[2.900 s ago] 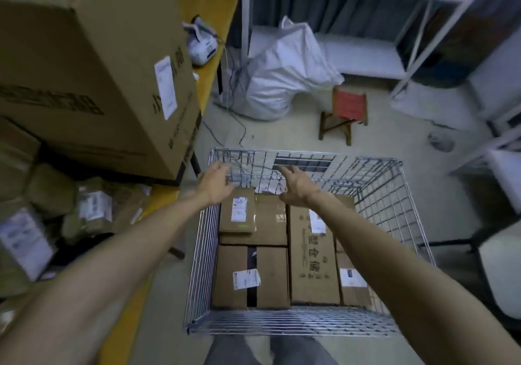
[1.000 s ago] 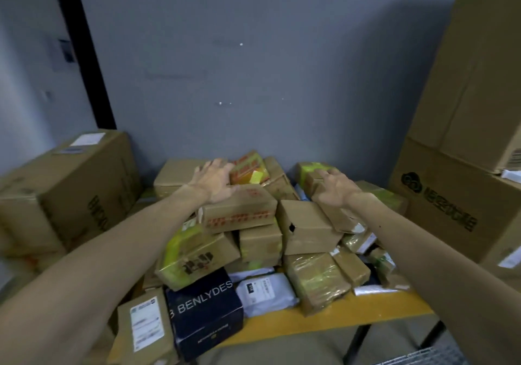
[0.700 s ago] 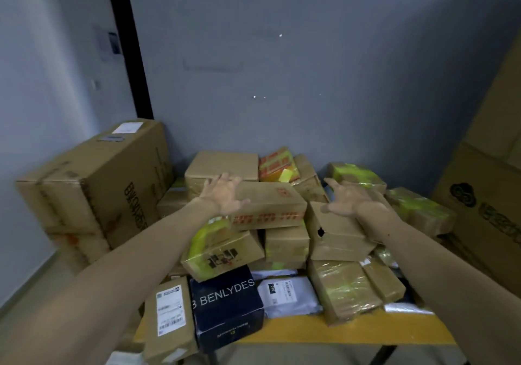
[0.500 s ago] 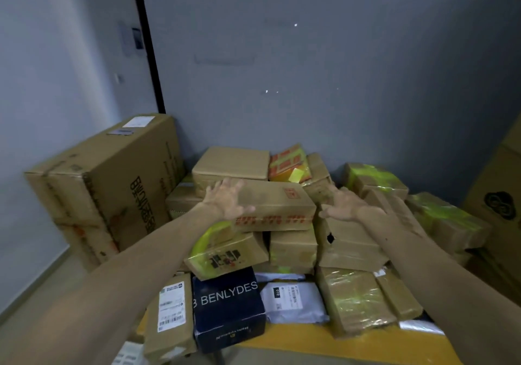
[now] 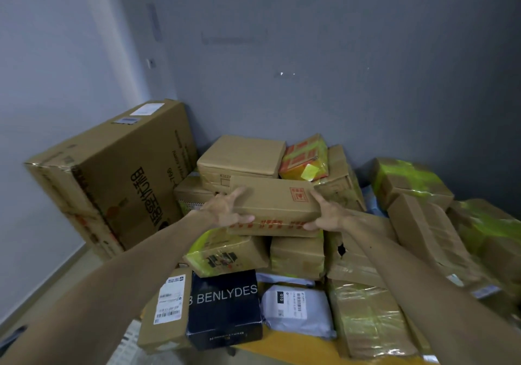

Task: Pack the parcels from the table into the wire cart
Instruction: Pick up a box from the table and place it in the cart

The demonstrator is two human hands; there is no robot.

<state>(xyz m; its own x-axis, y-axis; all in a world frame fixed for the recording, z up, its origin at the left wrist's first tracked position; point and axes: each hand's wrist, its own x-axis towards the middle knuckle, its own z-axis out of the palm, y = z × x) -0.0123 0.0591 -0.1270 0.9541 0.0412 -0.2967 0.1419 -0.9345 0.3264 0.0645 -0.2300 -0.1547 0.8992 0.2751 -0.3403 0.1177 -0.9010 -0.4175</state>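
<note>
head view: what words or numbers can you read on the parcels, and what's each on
"BENLYDES", with a cut-off character before it: black box
"010": label on the grey mailer bag
Too blurred or small: red print on the long box, white label on the brown parcel, print on the big carton.

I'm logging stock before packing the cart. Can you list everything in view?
long brown box: one, brown, red print, top of pile, gripped at both ends
large carton: one, brown, left by wall
flat box: one, brown, behind it
orange parcel: one, orange-red, pile's back
black box: one, black, front edge
mailer bag: one, grey, right of black box
green-taped parcels: several, brown, right side
table: one, yellow, under pile
left hand: one, box's left end
right hand: one, box's right end
</note>
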